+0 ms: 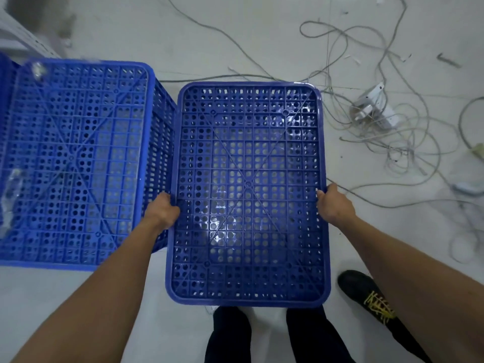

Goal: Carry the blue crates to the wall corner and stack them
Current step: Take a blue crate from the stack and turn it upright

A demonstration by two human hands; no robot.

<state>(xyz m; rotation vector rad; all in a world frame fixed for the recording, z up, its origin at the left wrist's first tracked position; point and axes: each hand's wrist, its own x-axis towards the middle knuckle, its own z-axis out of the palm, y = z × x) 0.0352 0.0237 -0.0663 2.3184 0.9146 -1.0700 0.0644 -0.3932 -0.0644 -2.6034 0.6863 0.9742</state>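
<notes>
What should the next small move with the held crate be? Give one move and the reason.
Probably swing the held crate leftward over the crate stack and line up the rims. The left hand and right hand already grip its two long sides, the stack stands right beside it, and the loose cables lie only on the other side.

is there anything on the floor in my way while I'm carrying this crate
Yes. Loose cables and a white bracket sprawl across the floor ahead and right of the held crate. The crate stack stands close on its left. The wall corner is not identifiable.
</notes>
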